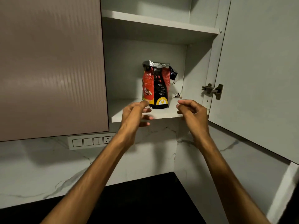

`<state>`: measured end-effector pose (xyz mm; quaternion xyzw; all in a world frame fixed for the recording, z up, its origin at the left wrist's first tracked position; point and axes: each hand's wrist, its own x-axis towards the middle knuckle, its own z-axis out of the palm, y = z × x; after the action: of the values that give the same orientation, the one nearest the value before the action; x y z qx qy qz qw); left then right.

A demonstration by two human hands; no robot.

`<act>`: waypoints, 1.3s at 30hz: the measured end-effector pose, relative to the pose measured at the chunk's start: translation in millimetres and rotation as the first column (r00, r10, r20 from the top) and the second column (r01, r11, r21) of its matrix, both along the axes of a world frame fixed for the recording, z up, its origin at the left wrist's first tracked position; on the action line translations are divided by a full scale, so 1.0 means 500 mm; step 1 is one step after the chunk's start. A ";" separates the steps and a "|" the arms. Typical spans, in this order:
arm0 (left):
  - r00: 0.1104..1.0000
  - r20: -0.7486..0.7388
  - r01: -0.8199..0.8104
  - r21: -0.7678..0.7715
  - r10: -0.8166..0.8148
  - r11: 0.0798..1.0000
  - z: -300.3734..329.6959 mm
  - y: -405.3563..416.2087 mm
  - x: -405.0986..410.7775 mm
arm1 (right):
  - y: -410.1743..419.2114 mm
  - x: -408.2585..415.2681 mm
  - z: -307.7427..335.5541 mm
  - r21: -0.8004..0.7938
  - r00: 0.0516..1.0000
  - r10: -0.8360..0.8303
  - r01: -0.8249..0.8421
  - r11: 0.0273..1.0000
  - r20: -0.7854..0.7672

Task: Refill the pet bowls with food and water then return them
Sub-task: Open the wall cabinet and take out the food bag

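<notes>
Here we are at the open wall cupboard, and there is the pet food bag [156, 84], red and black with a yellow patch at its foot, standing upright on the lower shelf [129, 109] a little back from the front edge. Its silver foil top is crumpled and folded over, and a dark flap sticks out to its right.

Our left hand [135, 116] is up at the shelf's front edge, just left of the bag's base. The fingers are loosely spread and gently bent, holding nothing; the uppermost fingertip sits right by the bag's lower left corner, and we cannot tell whether it touches. Our right hand [192, 113] is raised on the other side, a clear gap between it and the bag, fingers curved inward in a relaxed cup with thumb and forefinger apart, also holding nothing. So the bag stands between our two hands, gripped by neither.

Above, a second shelf [160, 21] crosses the cupboard. To the right the cupboard door [262, 62] hangs swung open, its metal hinge [212, 90] showing on the side wall. To the left a closed ribbed door [50, 65] in a dull pink-brown fills the view. Beneath it a switch panel [91, 141] is set into the marble-patterned wall [40, 167], and down below runs a dark countertop [145, 199].
</notes>
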<state>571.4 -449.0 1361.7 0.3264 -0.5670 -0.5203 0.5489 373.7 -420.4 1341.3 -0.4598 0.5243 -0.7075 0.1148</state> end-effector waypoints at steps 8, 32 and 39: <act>0.994 0.089 -0.063 0.020 0.061 0.998 0.088 -0.100 -0.054 | -0.147 -0.108 0.083 0.215 0.975 0.158 -0.190 0.958 0.157; 0.990 0.144 -0.054 0.393 -0.003 0.918 0.146 -0.314 -0.151 | -0.396 -0.209 0.129 0.430 0.863 0.428 -0.505 0.748 0.268; 0.982 0.189 -0.072 0.369 0.001 0.927 0.141 -0.331 -0.166 | -0.412 -0.205 0.122 0.414 0.829 0.474 -0.559 0.719 0.296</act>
<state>488.3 -614.4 1432.2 0.4825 -0.5000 -0.5757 0.4311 271.4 -626.2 1402.3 -0.4824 0.5224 -0.5289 0.4632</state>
